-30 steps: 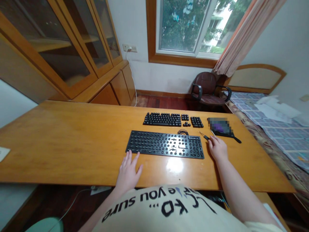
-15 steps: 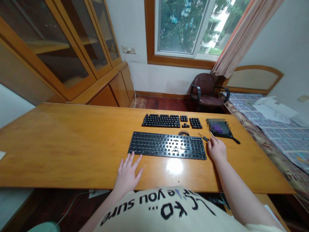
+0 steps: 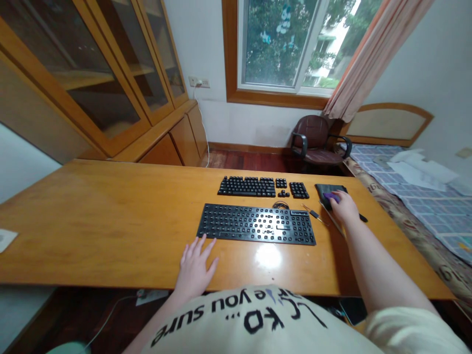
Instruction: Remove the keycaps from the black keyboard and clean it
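Note:
A black keyboard base [image 3: 236,223] without its keycaps lies on the wooden desk. My left hand [image 3: 195,263] rests flat and open, its fingertips at the base's near left corner. Over at the right, my right hand [image 3: 345,206] has its fingers closed on a small purple item [image 3: 331,197], whose kind I cannot make out. That item is on a black pouch [image 3: 322,189], partly hidden by the hand. A wire keycap puller [image 3: 314,214] with a dark handle lies left of my right wrist, beside a thin pale stick [image 3: 333,220].
Behind the base, black keycaps [image 3: 247,187] are laid out in keyboard order, with a number pad group [image 3: 299,190] at the right. A coiled black cable [image 3: 280,204] sits at the base's back edge. Beyond the desk stand an armchair [image 3: 313,137] and a bed [image 3: 409,182].
My right hand has moved away from the keycap puller, forward and right onto the pouch, and now grips the purple item. My left hand stays in place. The view has tilted slightly.

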`<control>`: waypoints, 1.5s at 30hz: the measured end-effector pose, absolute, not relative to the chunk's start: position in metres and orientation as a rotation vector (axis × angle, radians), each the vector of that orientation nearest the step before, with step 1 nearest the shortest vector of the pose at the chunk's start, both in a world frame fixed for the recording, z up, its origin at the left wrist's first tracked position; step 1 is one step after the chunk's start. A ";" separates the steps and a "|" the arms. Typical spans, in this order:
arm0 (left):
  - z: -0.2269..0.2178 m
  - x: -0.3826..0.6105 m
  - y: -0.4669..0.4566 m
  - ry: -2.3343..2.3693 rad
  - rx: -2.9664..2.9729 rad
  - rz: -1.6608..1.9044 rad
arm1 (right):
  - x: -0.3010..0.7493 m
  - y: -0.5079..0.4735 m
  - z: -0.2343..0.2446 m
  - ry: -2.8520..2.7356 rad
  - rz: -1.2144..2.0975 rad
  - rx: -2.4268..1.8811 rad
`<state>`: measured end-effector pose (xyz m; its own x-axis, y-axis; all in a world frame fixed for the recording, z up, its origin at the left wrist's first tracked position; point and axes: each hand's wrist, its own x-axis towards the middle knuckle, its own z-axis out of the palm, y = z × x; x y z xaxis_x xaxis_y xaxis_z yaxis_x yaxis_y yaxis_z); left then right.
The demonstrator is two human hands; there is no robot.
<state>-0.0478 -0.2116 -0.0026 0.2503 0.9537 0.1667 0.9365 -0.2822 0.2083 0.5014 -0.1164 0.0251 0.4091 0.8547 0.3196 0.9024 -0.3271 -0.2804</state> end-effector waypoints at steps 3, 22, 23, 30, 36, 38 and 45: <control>-0.002 -0.048 -0.212 1.842 2.425 0.403 | 0.507 -0.107 0.021 -1.458 0.040 -2.414; -0.006 -0.050 -0.213 1.844 2.438 0.364 | 0.372 -0.141 0.053 -1.019 0.417 -1.797; -0.006 -0.050 -0.213 1.844 2.438 0.365 | 0.357 -0.148 0.050 -0.984 0.547 -1.735; -0.007 -0.051 -0.212 1.826 2.427 0.409 | 0.289 -0.183 0.024 -0.418 1.205 -1.270; -0.009 -0.051 -0.213 1.853 2.406 0.443 | 0.283 -0.192 0.033 -0.241 1.538 -0.977; -0.009 -0.051 -0.214 1.869 2.399 0.451 | 0.285 -0.193 0.031 -0.262 1.505 -0.978; -0.007 -0.050 -0.213 1.890 2.398 0.414 | 0.291 -0.197 0.014 -0.356 1.333 -1.118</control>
